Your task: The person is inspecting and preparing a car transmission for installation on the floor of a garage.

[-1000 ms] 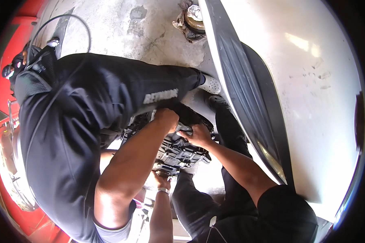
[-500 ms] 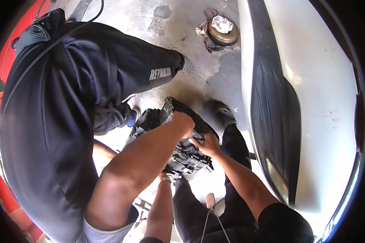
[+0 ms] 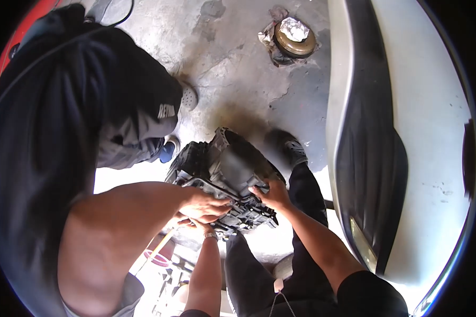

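Note:
A dark grey metal gearbox (image 3: pixel 232 169), its round open housing facing away and a ribbed, pipe-lined body nearer, stands tilted between my legs. My right hand (image 3: pixel 272 195) grips its right side, thumb on top. At its lower left edge is my left hand (image 3: pixel 200 226), a metal band on the wrist; its fingers bend against the gearbox, partly hidden by a co-worker's hand. That co-worker's hand (image 3: pixel 206 205) reaches in from the left and lies on the gearbox with fingers stretched out.
The co-worker's dark-clothed leg (image 3: pixel 42 158) fills the left. A white car panel with black trim (image 3: pixel 373 148) borders the right. On the concrete floor (image 3: pixel 232 58) sits a gold, round torque converter (image 3: pixel 296 45) with crumpled foil on top. A pink-rimmed container (image 3: pixel 157 259) shows lower left.
The co-worker's hand has moved from the gearbox's housing to its near left side, and their leg has shifted left. My right hand keeps its place; my left hand has moved slightly left.

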Demonstrator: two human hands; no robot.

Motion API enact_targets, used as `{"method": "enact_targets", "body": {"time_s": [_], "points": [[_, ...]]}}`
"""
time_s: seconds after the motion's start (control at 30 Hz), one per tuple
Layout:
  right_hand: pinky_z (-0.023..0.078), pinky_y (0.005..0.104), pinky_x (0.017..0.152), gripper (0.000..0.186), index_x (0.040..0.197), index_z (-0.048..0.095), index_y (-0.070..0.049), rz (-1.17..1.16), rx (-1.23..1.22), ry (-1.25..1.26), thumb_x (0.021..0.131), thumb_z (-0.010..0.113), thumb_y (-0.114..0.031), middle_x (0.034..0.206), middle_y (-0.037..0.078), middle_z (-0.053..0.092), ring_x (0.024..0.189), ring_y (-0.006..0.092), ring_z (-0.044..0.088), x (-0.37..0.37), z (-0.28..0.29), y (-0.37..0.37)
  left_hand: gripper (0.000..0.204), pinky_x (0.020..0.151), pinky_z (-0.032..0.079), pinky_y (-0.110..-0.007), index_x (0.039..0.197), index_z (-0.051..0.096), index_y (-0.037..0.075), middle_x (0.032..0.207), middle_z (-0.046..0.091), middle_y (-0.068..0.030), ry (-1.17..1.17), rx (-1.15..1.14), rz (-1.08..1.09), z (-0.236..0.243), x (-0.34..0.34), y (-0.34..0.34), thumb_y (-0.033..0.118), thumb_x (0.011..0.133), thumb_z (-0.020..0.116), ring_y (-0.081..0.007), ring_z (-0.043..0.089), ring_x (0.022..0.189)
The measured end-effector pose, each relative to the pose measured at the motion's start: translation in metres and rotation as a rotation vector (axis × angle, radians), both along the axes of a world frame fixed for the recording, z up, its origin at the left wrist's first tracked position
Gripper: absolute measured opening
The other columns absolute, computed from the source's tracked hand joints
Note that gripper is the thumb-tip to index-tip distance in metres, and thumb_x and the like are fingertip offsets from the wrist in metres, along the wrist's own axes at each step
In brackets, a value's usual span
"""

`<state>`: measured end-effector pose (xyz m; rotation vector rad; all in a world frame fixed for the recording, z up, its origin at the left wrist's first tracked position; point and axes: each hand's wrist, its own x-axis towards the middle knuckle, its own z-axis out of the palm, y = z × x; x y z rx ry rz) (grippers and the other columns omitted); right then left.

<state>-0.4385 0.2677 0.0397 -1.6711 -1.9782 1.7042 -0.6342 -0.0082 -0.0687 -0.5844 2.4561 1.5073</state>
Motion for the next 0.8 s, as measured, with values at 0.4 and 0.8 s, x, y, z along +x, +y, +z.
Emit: {"method": "enact_targets", "body": {"time_s": [0.4,0.8], "points": [[0.047,0.0372,0.06,0.047,0.095,0.061,-0.004,-0.033,0.453,0.192,0.076,0.067,-0.047,0.066,0.013,0.06,0.063,0.0301,0.061,0.005,-0.013,0.011,0.074,0.105,0.026,-0.043,0.136,0.029,0.003,0.132,0.04,-0.0226,0.118,-0.308,-0.375,0.018,0.025,0.024,0.058,0.088,0.038,-0.0325,0.038,0.123],[0.046,0.0395,0.081,0.037,0.105,0.059,-0.001,-0.106,0.275,0.209,0.073,0.066,-0.019,0.105,0.02,0.06,0.095,0.0385,0.057,-0.032,-0.019,-0.003,0.07,0.1,0.032,-0.037,0.129,0.037,-0.011,0.129,0.043,-0.0281,0.181,-0.372,-0.447,0.01,0.002,-0.007,0.048,0.09,0.04,-0.036,0.043,0.118]]}}
